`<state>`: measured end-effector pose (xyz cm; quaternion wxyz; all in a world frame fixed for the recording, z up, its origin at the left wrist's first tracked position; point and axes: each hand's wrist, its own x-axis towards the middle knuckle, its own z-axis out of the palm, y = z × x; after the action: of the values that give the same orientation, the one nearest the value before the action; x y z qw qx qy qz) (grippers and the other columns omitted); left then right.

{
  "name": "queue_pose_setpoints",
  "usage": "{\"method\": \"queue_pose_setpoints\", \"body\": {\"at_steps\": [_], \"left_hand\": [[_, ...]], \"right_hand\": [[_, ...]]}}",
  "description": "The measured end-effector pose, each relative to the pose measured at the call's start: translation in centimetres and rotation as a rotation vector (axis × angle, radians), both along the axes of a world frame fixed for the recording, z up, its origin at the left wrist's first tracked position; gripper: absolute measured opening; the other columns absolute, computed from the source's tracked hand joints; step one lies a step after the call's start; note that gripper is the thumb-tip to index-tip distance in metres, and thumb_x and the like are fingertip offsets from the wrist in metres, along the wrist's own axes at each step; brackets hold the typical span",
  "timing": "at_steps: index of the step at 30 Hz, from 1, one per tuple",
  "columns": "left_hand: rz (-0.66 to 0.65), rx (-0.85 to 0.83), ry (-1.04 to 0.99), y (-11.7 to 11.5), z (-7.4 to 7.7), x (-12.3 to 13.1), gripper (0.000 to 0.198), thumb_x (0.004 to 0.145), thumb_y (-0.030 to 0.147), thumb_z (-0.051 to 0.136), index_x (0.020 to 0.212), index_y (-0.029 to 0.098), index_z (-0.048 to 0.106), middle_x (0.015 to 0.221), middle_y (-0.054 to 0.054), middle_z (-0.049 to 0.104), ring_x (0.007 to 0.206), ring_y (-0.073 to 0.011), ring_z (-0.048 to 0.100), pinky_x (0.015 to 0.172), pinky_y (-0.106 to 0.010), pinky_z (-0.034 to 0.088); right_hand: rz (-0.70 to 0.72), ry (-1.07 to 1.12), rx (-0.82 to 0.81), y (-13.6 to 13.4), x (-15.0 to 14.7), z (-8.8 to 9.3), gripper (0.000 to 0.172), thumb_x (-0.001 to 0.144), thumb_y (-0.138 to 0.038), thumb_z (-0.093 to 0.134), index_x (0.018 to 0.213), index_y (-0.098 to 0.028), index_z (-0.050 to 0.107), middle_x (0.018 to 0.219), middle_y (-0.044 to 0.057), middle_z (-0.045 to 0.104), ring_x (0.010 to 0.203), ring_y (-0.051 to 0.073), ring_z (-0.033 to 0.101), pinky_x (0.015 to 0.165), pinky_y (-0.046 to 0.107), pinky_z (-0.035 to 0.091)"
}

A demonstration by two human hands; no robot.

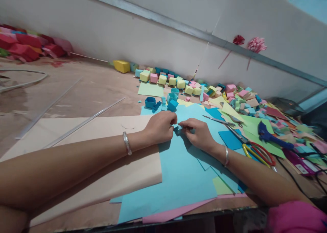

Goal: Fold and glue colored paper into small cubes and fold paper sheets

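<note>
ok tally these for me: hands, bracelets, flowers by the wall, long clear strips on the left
Hands: 2 (left hand, right hand)
Bracelets: 2 (left bracelet, right bracelet)
Flowers: 2 (red flower, pink flower)
Clear strips: 2 (outer strip, inner strip)
Total: 8

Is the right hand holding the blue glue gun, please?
No, the blue glue gun lies partly on green paper, away from the right hand.

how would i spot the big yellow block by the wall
Look at the pale wall behind the table. Along its foot runs a row of small paper blocks; the yellow block sits at the row's left end. It is larger and a deeper yellow than the pale yellow, pink and blue blocks along that row.
</note>
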<state>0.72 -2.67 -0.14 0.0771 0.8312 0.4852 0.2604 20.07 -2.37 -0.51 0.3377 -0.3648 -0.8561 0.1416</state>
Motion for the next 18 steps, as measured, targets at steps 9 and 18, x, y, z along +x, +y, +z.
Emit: {"method": "queue_pose_setpoints", "body": {"at_steps": [9, 18], "left_hand": [[-0.047, 0.001, 0.005, 0.0, -0.1, -0.2, 0.017, 0.073, 0.009, 0.052, 0.079, 0.019, 0.064, 0.087, -0.006, 0.063, 0.088, -0.0234, 0.057, 0.070, -0.033, 0.044], [-0.124, -0.018, -0.164, -0.5, 0.6, -0.2, 0.017, 0.075, 0.023, 0.068, 0.090, 0.019, 0.061, 0.092, -0.005, 0.067, 0.088, -0.0222, 0.060, 0.075, -0.034, 0.047]], "right_hand": [[0.014, -0.084, 0.006, -0.1, 0.3, 0.4, 0.025, 0.084, -0.013, 0.052, 0.096, -0.021, 0.072, 0.085, 0.007, 0.070, 0.082, 0.019, 0.062, 0.075, 0.033, 0.048], [-0.028, 0.096, -0.141, -0.1, 0.3, 1.4, 0.019, 0.081, -0.015, 0.059, 0.093, -0.019, 0.073, 0.081, 0.005, 0.069, 0.073, 0.016, 0.061, 0.070, 0.030, 0.048]]}}
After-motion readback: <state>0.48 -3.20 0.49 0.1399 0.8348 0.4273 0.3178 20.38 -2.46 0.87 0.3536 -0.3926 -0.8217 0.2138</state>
